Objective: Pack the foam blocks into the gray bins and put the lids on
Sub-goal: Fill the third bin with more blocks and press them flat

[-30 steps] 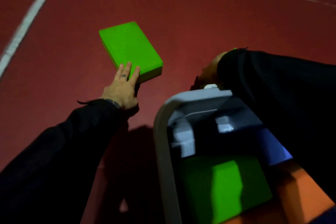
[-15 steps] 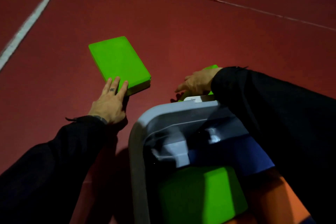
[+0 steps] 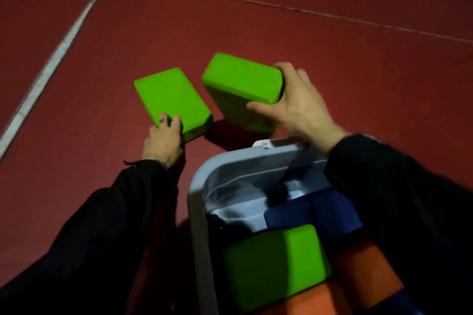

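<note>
Gripping rectangular green foam blocks (image 3: pixel 243 79), both hands (image 3: pixel 294 107).

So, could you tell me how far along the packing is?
Partly done: the gray bin already holds green, blue and orange blocks. In hand: the right hand lifts one green block; the left hand grips another on the floor. Left: both blocks, the lid.

Green foam blocks beside an open gray bin on the red floor

One green block (image 3: pixel 172 100) lies flat on the floor, left of a second green block (image 3: pixel 243 85) held tilted above it. The gray bin (image 3: pixel 202 212) stands just near them, lidless, holding a green block (image 3: pixel 273 263), a blue block (image 3: pixel 314 215) and orange blocks (image 3: pixel 366 271).
</note>
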The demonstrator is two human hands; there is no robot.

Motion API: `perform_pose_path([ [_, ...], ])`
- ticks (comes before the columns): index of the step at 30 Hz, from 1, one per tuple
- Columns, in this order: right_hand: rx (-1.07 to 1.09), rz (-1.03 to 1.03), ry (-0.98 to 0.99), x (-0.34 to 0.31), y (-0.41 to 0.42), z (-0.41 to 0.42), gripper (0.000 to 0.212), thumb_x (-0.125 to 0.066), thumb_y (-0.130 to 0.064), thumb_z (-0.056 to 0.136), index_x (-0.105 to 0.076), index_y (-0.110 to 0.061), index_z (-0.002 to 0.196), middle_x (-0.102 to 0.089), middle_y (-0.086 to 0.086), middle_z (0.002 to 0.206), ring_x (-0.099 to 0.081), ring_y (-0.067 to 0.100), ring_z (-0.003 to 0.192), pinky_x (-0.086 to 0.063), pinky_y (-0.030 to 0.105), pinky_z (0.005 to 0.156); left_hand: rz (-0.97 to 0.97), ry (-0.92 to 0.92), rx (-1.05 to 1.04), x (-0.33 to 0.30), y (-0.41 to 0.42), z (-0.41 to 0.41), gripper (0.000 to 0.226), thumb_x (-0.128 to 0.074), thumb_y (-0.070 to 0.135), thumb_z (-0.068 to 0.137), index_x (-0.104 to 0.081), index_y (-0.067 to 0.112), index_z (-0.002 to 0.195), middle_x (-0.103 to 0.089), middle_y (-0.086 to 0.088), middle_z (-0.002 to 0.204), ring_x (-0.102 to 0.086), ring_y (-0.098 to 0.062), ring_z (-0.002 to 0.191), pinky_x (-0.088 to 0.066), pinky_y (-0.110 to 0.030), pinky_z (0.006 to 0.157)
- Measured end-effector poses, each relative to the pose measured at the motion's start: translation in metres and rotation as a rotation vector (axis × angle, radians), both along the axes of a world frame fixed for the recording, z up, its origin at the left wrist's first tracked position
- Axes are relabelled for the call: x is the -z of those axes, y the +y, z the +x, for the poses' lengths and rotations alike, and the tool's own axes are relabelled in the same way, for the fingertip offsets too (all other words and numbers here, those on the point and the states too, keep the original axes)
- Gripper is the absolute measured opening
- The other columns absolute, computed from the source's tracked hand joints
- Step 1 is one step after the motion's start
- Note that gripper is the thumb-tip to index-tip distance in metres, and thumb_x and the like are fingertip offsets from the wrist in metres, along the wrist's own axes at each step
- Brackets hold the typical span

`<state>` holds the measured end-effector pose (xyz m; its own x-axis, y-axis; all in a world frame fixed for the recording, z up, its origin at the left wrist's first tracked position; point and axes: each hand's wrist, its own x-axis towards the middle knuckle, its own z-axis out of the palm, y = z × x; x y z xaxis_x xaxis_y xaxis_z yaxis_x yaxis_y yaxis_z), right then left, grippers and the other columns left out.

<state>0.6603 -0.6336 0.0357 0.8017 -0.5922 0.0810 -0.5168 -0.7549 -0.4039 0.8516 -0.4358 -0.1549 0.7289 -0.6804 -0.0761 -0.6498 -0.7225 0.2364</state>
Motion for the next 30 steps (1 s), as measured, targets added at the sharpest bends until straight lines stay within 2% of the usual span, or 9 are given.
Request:
perform_pose_path([
  [2,0.125,0.097,-0.187,0.005,0.02,-0.009,0.081,-0.077,-0.07,0.069,-0.045,-0.032,0.133,-0.056,0.002,0.115,-0.06,0.026,0.105,-0.049,0.04,0.083,0.024,-0.02,0.042,-0.006,0.005,0.003,0.059,-0.063,0.009,0.085,-0.038,0.024,0.136,-0.035,-0.018,0.132,-0.056,-0.048,0.094,-0.052,-0.055,0.072],
  [5,0.19,0.05,-0.263,0.015,0.026,-0.009,0.077,-0.076,-0.068,0.072,-0.045,-0.031,0.132,-0.053,0.0,0.115,-0.06,0.025,0.103,-0.045,0.036,0.078,-0.024,-0.035,0.074,-0.003,0.02,0.001,0.07,-0.066,0.005,0.078,-0.046,0.024,0.143,-0.04,-0.018,0.133,-0.055,-0.048,0.103,-0.051,-0.054,0.08],
  [9,0.15,-0.024,-0.216,0.018,0.025,-0.005,0.079,-0.073,-0.07,0.074,-0.042,-0.03,0.135,-0.051,0.002,0.117,-0.061,0.032,0.103,-0.048,0.041,0.078,-0.343,-0.086,-0.01,-0.005,0.066,0.003,0.035,-0.051,0.016,0.077,-0.072,0.008,0.104,-0.056,-0.02,0.111,-0.054,-0.042,0.109,-0.043,-0.047,0.097],
  [11,0.116,-0.01,-0.182,0.018,0.026,-0.004,0.08,-0.07,-0.074,0.073,-0.041,-0.032,0.135,-0.054,0.002,0.116,-0.062,0.034,0.102,-0.05,0.043,0.078,-0.394,0.072,-0.221,-0.009,0.079,-0.001,0.031,-0.052,0.035,0.086,-0.065,0.008,0.08,-0.055,-0.017,0.097,-0.056,-0.038,0.098,-0.045,-0.045,0.086],
  [16,0.092,-0.046,-0.178,0.019,0.025,-0.005,0.08,-0.066,-0.079,0.072,-0.042,-0.032,0.133,-0.064,0.005,0.115,-0.065,0.037,0.101,-0.051,0.045,0.078,-0.316,0.554,-0.718,-0.001,0.076,-0.003,0.101,-0.074,0.073,0.071,-0.051,-0.006,0.13,-0.051,-0.03,0.137,-0.053,-0.043,0.124,-0.047,-0.05,0.102],
  [19,0.097,-0.09,-0.233,0.018,0.028,-0.006,0.079,-0.065,-0.079,0.075,-0.044,-0.031,0.134,-0.069,0.005,0.115,-0.067,0.036,0.101,-0.052,0.045,0.077,-0.313,0.66,-0.733,0.004,0.076,-0.012,0.091,-0.067,0.076,0.077,-0.067,-0.01,0.108,-0.067,-0.031,0.115,-0.066,-0.043,0.108,-0.054,-0.049,0.087],
  [23,0.099,-0.117,-0.301,0.013,0.033,-0.008,0.081,-0.063,-0.079,0.077,-0.042,-0.03,0.137,-0.071,0.005,0.116,-0.068,0.037,0.1,-0.054,0.047,0.077,-0.519,0.494,-0.835,-0.031,0.087,-0.043,0.094,-0.087,0.054,0.071,-0.042,-0.005,0.128,-0.048,-0.029,0.135,-0.049,-0.043,0.125,-0.044,-0.046,0.101],
  [27,0.088,-0.018,-0.346,0.001,0.046,-0.021,0.081,-0.07,-0.073,0.078,-0.04,-0.032,0.142,-0.069,0.002,0.122,-0.067,0.035,0.106,-0.049,0.042,0.076,-0.717,0.168,-0.717,-0.114,0.134,-0.078,0.095,-0.093,0.032,0.069,-0.039,0.004,0.142,-0.04,-0.027,0.14,-0.04,-0.038,0.129,-0.036,-0.041,0.109],
  [30,0.148,0.193,-0.517,-0.006,0.066,-0.048,0.08,-0.077,-0.066,0.077,-0.043,-0.031,0.14,-0.07,-0.001,0.118,-0.067,0.029,0.105,-0.05,0.037,0.081,-0.758,-0.02,-0.593,-0.177,0.172,-0.09,0.09,-0.086,0.039,0.073,-0.044,0.005,0.145,-0.05,-0.023,0.141,-0.048,-0.035,0.13,-0.038,-0.038,0.109],
])
